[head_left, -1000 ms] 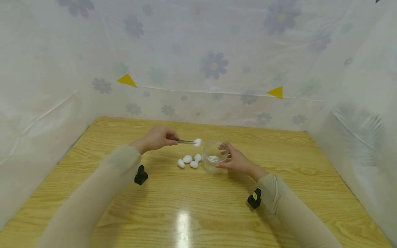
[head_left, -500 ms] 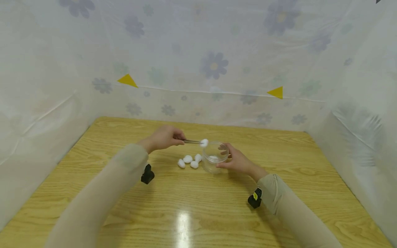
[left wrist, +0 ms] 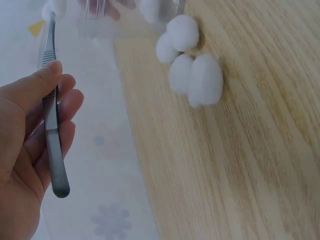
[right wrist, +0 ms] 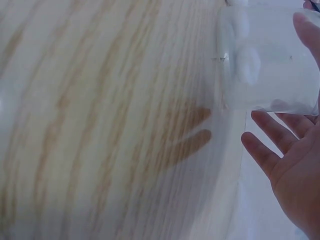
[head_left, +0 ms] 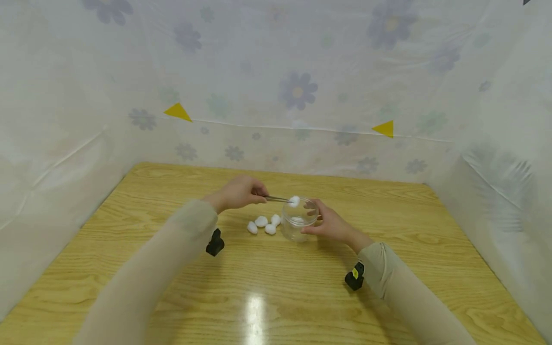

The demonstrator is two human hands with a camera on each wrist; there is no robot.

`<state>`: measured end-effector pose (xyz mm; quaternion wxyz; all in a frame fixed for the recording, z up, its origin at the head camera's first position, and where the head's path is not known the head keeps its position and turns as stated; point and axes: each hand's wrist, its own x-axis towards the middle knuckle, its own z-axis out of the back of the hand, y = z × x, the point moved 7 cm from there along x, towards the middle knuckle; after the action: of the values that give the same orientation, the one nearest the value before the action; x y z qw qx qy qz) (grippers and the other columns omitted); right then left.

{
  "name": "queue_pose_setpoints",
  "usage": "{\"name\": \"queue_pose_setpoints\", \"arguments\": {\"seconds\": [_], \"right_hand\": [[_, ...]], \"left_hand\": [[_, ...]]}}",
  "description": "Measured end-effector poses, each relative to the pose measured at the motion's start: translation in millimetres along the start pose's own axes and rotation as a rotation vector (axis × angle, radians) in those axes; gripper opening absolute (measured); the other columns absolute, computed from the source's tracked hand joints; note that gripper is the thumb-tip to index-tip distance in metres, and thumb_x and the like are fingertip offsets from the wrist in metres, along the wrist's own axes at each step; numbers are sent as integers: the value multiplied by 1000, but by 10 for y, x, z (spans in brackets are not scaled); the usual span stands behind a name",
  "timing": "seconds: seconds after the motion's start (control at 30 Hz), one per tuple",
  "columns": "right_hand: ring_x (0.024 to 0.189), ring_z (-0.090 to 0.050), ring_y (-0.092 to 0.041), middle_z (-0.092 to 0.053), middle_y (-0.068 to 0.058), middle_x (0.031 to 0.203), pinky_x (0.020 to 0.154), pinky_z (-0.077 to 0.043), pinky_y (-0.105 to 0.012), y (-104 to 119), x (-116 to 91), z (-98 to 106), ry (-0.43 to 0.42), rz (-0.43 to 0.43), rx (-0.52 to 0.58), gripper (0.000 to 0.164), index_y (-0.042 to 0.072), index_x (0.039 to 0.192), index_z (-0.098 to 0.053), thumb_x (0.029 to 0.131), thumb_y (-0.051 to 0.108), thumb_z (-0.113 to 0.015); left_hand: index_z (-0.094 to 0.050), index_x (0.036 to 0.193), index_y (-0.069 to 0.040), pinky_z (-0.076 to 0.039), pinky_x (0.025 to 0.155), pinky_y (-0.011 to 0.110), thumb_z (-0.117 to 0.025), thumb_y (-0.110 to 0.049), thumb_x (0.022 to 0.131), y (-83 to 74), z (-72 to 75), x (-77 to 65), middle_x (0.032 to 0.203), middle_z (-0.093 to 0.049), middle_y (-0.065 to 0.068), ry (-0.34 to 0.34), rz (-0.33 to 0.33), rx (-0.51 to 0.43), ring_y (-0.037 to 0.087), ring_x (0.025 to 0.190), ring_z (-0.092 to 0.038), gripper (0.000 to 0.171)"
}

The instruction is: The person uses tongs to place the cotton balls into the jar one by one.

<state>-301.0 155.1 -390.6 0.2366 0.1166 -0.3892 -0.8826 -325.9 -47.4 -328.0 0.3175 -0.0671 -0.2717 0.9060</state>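
Clear jar (head_left: 291, 233), one: standing on the table (head_left: 310, 287), gripped at its right side by thumb and fingers of the right hand (head_left: 331, 224); ball inside (head_left: 297, 221), apparently one, the wall blurring the count. Tweezers (head_left: 277, 198), one: pinched in the left hand (head_left: 241, 192), tips bearing one cotton ball (head_left: 294, 201) at the jar's far-left rim. Loose cotton balls (head_left: 261, 221), four: clustered just left, jar wall in between. Yellow triangles (head_left: 178, 112), two: far floral sheet (head_left: 254, 81)

From the head view's centre, a flowered sheet (head_left: 258, 67) hangs at twelve o'clock, yellow triangles (head_left: 178, 112) at ten and two.
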Motion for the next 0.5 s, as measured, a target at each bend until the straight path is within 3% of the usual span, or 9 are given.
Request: {"name": "queue_pose_setpoints", "arguments": {"seconds": [0.1,0.23,0.5], "right_hand": [[123,-45,-42,-37,-26,142,96,-43,-53,21,-6,-3,5,-9,-2,76,-1,143,-24,84,13,-70],[125,-45,-38,-37,-21,144,96,-43,-53,-171,60,-32,-5,-13,3,80,6,146,-23,84,18,-72],[124,-47,-35,-38,-17,144,97,-44,-50,-172,57,-24,-4,0,-6,81,9,144,-25,82,28,-73]], "left_hand": [[-71,99,-11,-53,72,29,-64,-19,89,-14,-20,21,91,-70,2,8,-1,0,13,80,-64,14],[-71,98,-11,-52,71,28,-65,-20,89,-23,-42,38,90,-70,1,10,-4,14,12,80,-63,14],[-70,98,-13,-52,71,27,-65,-21,89,-36,-67,69,90,-70,1,11,7,29,12,80,-63,13]]}}
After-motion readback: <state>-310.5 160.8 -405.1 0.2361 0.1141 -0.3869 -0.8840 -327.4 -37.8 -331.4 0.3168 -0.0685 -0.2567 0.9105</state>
